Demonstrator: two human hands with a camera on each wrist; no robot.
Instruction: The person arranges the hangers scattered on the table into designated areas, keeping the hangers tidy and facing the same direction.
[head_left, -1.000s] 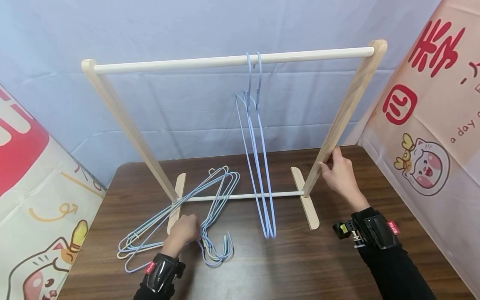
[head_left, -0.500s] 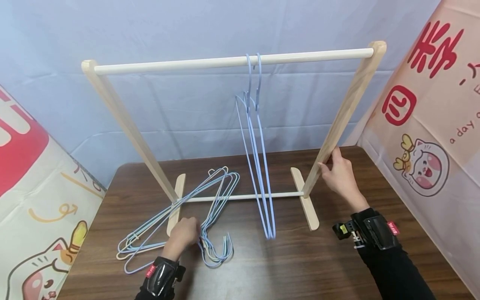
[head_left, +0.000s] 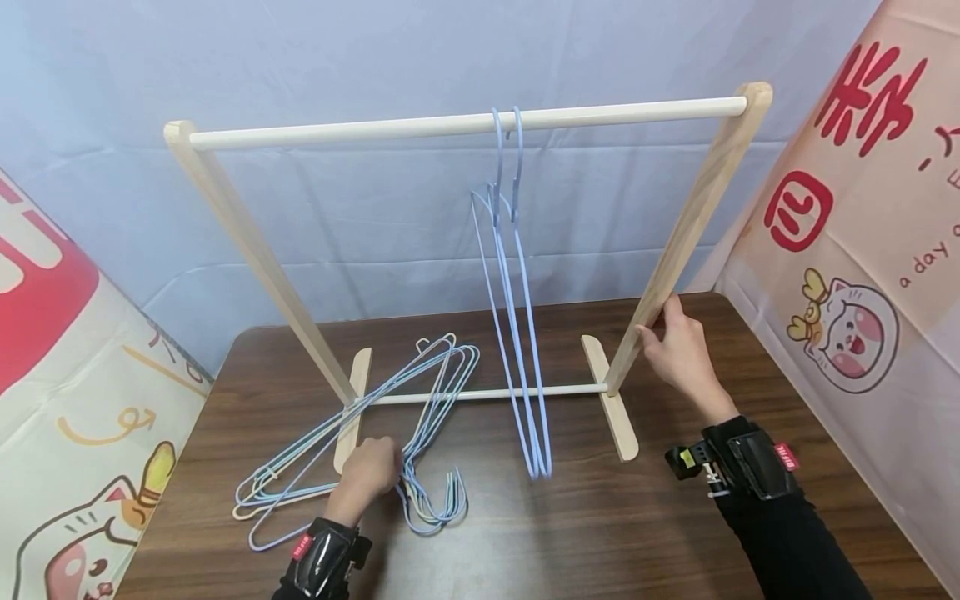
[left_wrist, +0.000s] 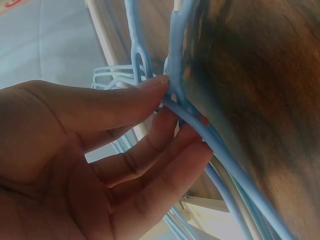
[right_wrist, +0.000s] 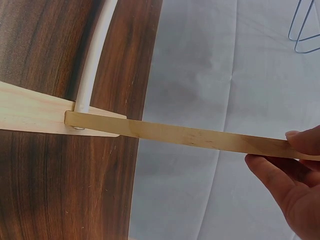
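Wire hangers, blue and a few pale cream, lie in an overlapping pile (head_left: pixel 429 429) at the left of the table. My left hand (head_left: pixel 367 469) holds a blue clothes hanger (left_wrist: pixel 220 151) from the pile near the base of its hook, between thumb and fingers. The head view hides those fingertips. At the right, my right hand (head_left: pixel 684 354) grips the lower part of the clothes rack's wooden upright (head_left: pixel 690 217), thumb on one side and fingers on the other. Blue hangers (head_left: pixel 517 171) hang by their hooks from the rack's top rail (head_left: pixel 345 131), right of its middle.
The rack's lower bar (head_left: pixel 570 390) runs between two flat wooden feet; the right foot (head_left: pixel 618 425) sits near my right hand. The pile overlaps the left foot (head_left: pixel 348 442). Behind the dark wooden table (head_left: pixel 570 533) hangs a pale blue cloth (head_left: pixel 345 50), with printed cloths either side.
My left hand has shifted very slightly toward me, and the near end of one blue hanger in the pile with it. The right hand stays on the upright.
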